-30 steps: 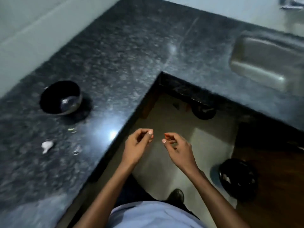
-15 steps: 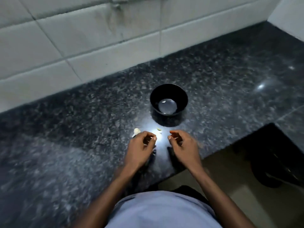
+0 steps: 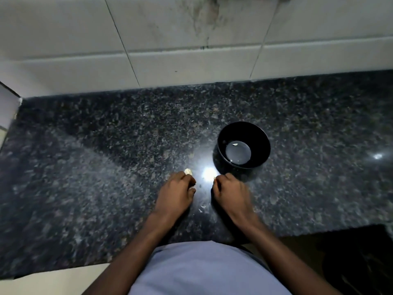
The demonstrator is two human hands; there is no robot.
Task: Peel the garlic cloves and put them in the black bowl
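Item 1. Dark speckled granite worktop (image 3: pixel 106 167), filling the middle band of the frame, with a white tiled wall (image 3: pixel 170 39) across the top.

Item 2. Round black bowl with a glossy flat bottom (image 3: pixel 263 145), right of centre on the worktop. We note one small pale piece (image 3: pixel 235 143) lying at the far edge of its bottom; we judge it a peeled clove, though it is too small to be sure.

Item 3. Small pale garlic clove (image 3: pixel 188 171), at centre frame, lying on the worktop just beyond the knuckles of our left hand; whether the fingertips touch it we cannot tell.

Item 4. Thin whitish scraps of garlic skin (image 3: pixel 202 207), on the worktop between our two wrists.

Item 5. Left hand (image 3: pixel 176 192), lower centre, palm down, fingers curled under toward the clove. Its grip is curled in, but whether it clasps anything we cannot tell.

Item 6. Right hand (image 3: pixel 230 192), just right of the left, near the bowl's front edge, fingers curled under. A pale speck (image 3: pixel 214 178) shows at its fingertips, so we judge the grip pinched on a bit of skin or clove; the frame does not settle which.

Progress, as a judgement: early to middling. Perhaps one clove sits in the bowl; at least one clove remains outside it, and the peeling is not finished.
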